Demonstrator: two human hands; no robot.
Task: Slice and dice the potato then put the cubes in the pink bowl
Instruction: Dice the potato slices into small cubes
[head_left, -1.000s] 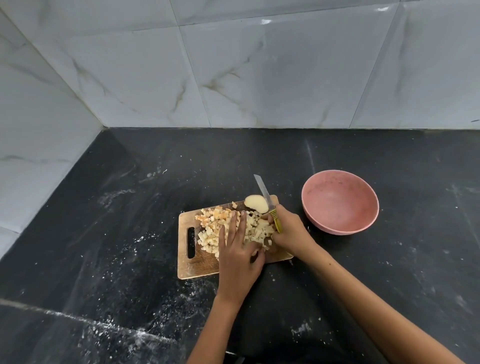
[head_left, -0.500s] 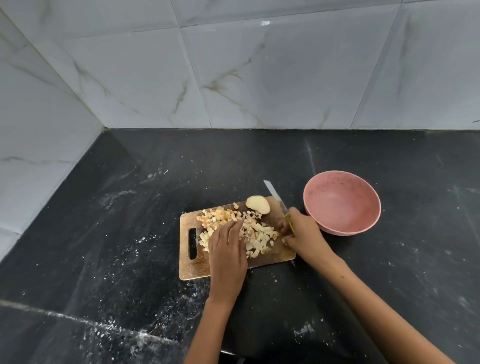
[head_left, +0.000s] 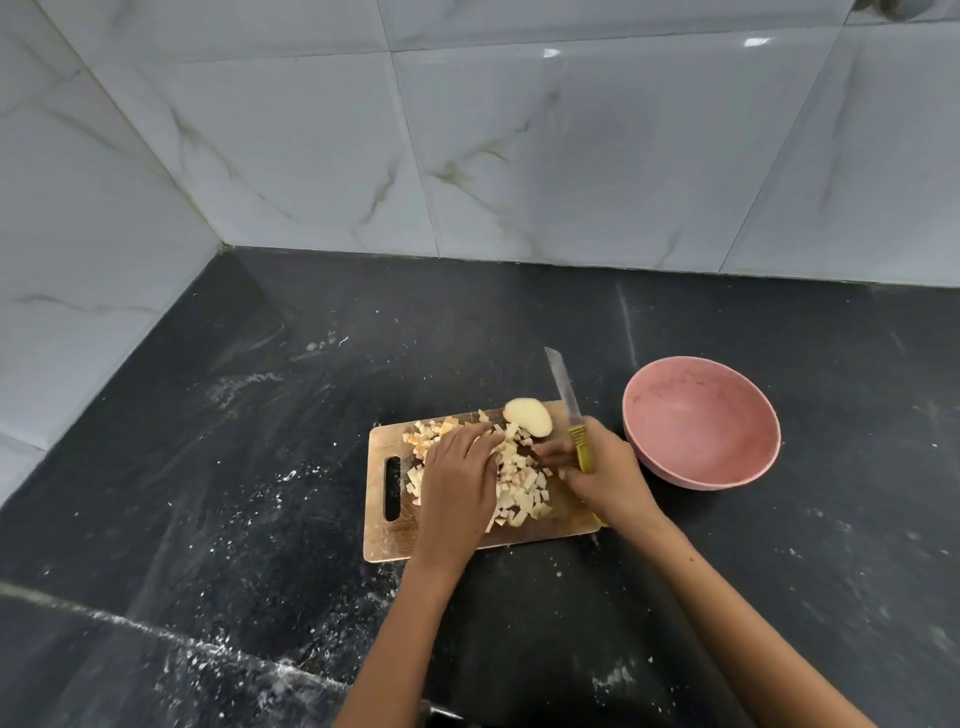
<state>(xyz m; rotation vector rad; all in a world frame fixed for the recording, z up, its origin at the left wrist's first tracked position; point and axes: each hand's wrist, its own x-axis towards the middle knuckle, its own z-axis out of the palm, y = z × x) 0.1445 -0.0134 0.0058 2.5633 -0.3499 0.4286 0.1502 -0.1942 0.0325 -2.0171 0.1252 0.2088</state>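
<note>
Head view: your left hand (head_left: 460, 480) lies flat, fingers straight, on the potato cubes (head_left: 519, 483) piled on the cutting board (head_left: 387, 540). Your right hand (head_left: 605, 478) grips the knife (head_left: 563, 389), blade pointing away. Potato end piece (head_left: 529, 415) sits at the board's far edge. Pink bowl (head_left: 701, 421) stands on the bench (head_left: 260, 467), just right of the board.

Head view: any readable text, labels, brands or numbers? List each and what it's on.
None readable.
Pink bowl: plain, no print showing.
Knife in the right hand: blade and yellow handle show no legible mark.
Cutting board: bare wood, no logo in view.
Wall tiles: only marble veining.
</note>
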